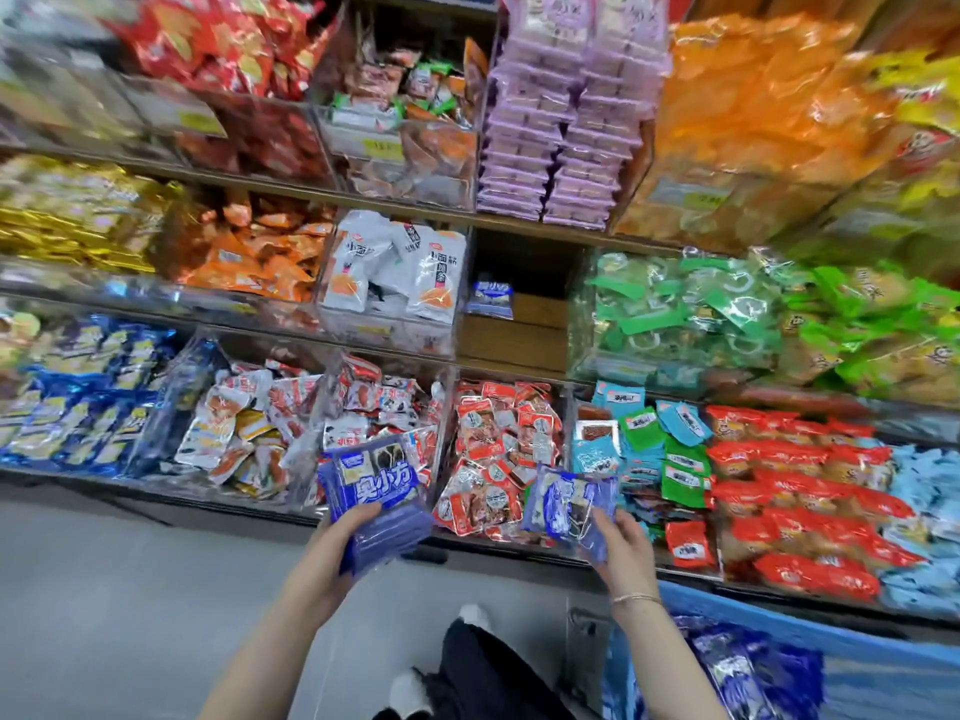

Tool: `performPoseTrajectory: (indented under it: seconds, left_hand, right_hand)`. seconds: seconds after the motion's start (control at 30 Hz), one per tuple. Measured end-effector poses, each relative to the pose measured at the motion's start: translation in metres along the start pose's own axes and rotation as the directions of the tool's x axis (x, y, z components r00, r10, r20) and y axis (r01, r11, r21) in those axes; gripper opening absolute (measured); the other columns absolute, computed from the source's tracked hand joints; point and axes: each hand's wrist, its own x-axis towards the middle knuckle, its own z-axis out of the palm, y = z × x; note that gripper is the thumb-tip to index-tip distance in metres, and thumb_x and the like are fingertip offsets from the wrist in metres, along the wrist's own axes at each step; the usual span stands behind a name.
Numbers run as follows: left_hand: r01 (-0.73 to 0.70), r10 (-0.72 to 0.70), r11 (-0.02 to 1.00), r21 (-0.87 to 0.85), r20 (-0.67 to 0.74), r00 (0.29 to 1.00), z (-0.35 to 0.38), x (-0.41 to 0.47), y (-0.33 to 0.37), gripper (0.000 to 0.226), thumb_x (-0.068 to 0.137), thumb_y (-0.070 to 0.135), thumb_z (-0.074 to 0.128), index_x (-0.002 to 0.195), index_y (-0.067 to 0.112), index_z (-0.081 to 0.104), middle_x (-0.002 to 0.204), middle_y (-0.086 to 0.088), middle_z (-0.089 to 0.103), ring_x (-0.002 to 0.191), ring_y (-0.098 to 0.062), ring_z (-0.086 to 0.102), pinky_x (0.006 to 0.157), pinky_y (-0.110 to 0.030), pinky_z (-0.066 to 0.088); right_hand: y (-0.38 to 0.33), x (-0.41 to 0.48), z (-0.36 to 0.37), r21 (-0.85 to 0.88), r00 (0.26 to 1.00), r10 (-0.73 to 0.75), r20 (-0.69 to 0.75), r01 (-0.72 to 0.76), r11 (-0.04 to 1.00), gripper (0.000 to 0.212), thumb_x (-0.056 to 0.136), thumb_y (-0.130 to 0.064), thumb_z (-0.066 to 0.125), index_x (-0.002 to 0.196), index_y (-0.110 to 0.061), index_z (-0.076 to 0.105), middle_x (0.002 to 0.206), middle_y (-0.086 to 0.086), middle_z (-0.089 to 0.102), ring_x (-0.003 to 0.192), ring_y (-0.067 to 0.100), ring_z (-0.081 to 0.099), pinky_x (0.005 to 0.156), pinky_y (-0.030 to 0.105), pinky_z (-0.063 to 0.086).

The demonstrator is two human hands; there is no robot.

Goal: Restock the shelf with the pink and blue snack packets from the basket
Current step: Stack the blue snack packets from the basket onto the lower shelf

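**Blue restock early, both hands loaded**

Left hand [332, 558]: fingers curled round a thick stack of glossy blue plastic snack packets [376, 485], thumb on top. It is held up in front of the bottom shelf row, not on the shelf.

Centre, middle row: open wooden shelf compartment [519, 335], nearly bare, with one small blue packet [491, 299] standing at its left side. This is probably the target slot for the blue ones.

Above it: tall stacks of lilac-pink flat packets [550, 137] fill their clear bin. The pink side looks done or close, though I cannot tell for sure.

Right hand [626, 550]: fingers pinch a smaller bunch of blue crinkled packets [569, 504]. The count is unclear because of blur.

Lower right: blue plastic basket [857, 652] beside the person's leg, with more blue packets [737, 667] inside. No pink is visible there.

Progress: one blue packet placed. Both handfuls and the basket's contents are left to shelve.
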Motion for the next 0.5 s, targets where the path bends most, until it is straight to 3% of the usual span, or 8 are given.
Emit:
performPoseTrajectory:
  seconds: [0.1,0.2,0.3,0.37,0.5]
  left_hand:
    - [-0.014,0.013,0.999,-0.038,-0.023,1.0,-0.004,0.013,0.014,0.043,0.087,0.013,0.055,0.128,0.003,0.055,0.124,-0.022,0.061,0.096,-0.031,0.063,0.075,-0.033,0.052]
    - [-0.038,0.034,0.996,-0.078,-0.045,0.998,-0.006,0.027,0.027,0.051,0.079,0.017,0.06,0.128,0.002,0.055,0.123,-0.021,0.062,0.093,-0.03,0.064,0.072,-0.032,0.054]
    - [-0.052,0.039,0.989,-0.14,-0.093,0.995,-0.003,0.041,0.041,0.047,0.083,0.015,0.058,0.128,0.002,0.055,0.119,-0.021,0.064,0.084,-0.027,0.068,0.064,-0.028,0.058]
    - [-0.068,0.045,0.984,-0.167,-0.139,0.989,-0.001,0.051,0.051,0.045,0.086,0.014,0.057,0.13,0.001,0.054,0.121,-0.022,0.063,0.085,-0.028,0.066,0.059,-0.025,0.058]
    - [-0.103,0.068,0.98,-0.172,-0.198,0.978,0.007,0.069,0.069,0.062,0.071,0.021,0.064,0.13,0.003,0.053,0.118,-0.019,0.065,0.092,-0.031,0.063,0.075,-0.036,0.051]
  right_hand:
    - [-0.011,0.023,0.025,-0.012,1.0,0.007,-0.001,-0.007,1.0,0.002,0.091,-0.008,0.056,0.093,-0.009,0.055,0.094,-0.002,0.055,0.089,0.014,0.054,0.063,0.029,0.059]
    - [-0.029,0.057,0.053,-0.042,0.998,0.016,0.06,-0.013,0.999,0.002,0.093,-0.008,0.053,0.094,-0.009,0.053,0.096,-0.002,0.054,0.089,0.01,0.054,0.064,0.03,0.059]
    - [-0.055,0.098,0.087,-0.215,0.994,-0.021,0.111,0.045,0.976,0.016,0.094,-0.013,0.053,0.109,-0.008,0.055,0.108,0.001,0.054,0.101,0.018,0.052,0.088,0.047,0.052]
    - [-0.073,0.124,0.11,-0.355,0.983,-0.071,0.17,0.128,0.926,0.012,0.094,-0.017,0.053,0.105,-0.013,0.054,0.106,0.004,0.052,0.103,0.022,0.051,0.097,0.048,0.045]
    - [-0.105,0.174,0.155,-0.474,0.956,-0.104,0.273,0.228,0.851,0.003,0.093,-0.015,0.055,0.091,-0.012,0.055,0.084,0.01,0.05,0.078,0.023,0.046,0.078,0.047,0.05]
